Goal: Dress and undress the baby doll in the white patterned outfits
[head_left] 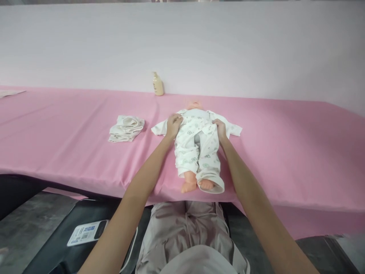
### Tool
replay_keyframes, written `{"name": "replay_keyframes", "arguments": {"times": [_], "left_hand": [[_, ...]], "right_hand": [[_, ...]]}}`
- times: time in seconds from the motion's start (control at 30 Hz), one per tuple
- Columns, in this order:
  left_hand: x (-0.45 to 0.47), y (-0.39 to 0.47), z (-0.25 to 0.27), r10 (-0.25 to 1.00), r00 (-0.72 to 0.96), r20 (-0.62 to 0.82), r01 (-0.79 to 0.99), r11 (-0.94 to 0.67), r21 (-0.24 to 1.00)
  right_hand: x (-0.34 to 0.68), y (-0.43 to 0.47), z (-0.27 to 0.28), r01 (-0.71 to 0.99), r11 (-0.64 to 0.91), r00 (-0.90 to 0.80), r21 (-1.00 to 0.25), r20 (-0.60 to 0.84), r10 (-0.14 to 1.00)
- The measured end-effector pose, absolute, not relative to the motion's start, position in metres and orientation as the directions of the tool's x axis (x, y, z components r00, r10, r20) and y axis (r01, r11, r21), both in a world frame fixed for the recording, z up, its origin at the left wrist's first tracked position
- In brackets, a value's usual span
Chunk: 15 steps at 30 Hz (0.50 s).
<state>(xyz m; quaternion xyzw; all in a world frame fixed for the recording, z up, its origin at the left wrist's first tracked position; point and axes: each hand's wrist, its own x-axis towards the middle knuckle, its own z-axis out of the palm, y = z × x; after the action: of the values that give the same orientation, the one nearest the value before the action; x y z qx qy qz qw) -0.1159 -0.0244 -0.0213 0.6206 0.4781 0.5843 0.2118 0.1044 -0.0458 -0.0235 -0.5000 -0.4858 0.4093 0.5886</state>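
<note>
A baby doll (195, 105) lies on its back on the pink-covered table, feet towards me. It wears a white long-sleeved top (235, 129) with the sleeves spread out, and white patterned baby trousers (185, 144) pulled up over its belly. My left hand (173, 125) grips the waist of the trousers on the left side, fingers closed on the cloth. On the opposite side, my right hand (220, 128) pinches the same waist edge. A gap at the crotch shows grey cloth. One doll foot (189, 182) sticks out of its leg opening; the other lies partly inside the cuff.
Left of the doll sits a folded white cloth pile (126, 128). A cream pump bottle (157, 84) stands at the back by the white wall (242, 49). The pink tablecloth (299, 152) drapes over the front edge. A phone-like white object (85, 233) rests on a black chair (61, 243).
</note>
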Motion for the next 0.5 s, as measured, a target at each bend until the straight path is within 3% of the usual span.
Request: {"name": "replay_keyframes", "arguments": {"times": [0.1,0.17,0.3,0.5], "left_hand": [[-0.13,-0.013,-0.018,0.773,-0.041,0.633,0.555,-0.509,0.657],[-0.14,-0.003,-0.017,0.788,0.016,0.616,0.624,-0.489,0.61],[-0.146,0.015,-0.018,0.862,0.103,0.497,0.681,-0.425,0.597],[-0.125,0.029,-0.024,0.864,-0.199,0.463,0.781,-0.145,0.607]], "right_hand": [[0.113,-0.035,-0.019,0.294,0.367,0.235,-0.883,0.439,0.867],[0.12,-0.024,-0.017,0.448,0.395,0.198,-0.802,0.52,0.831],[0.126,0.004,-0.019,0.569,0.291,0.108,-0.769,0.421,0.9],[0.11,0.025,-0.025,0.75,0.013,0.338,-0.661,0.4,0.852]]}}
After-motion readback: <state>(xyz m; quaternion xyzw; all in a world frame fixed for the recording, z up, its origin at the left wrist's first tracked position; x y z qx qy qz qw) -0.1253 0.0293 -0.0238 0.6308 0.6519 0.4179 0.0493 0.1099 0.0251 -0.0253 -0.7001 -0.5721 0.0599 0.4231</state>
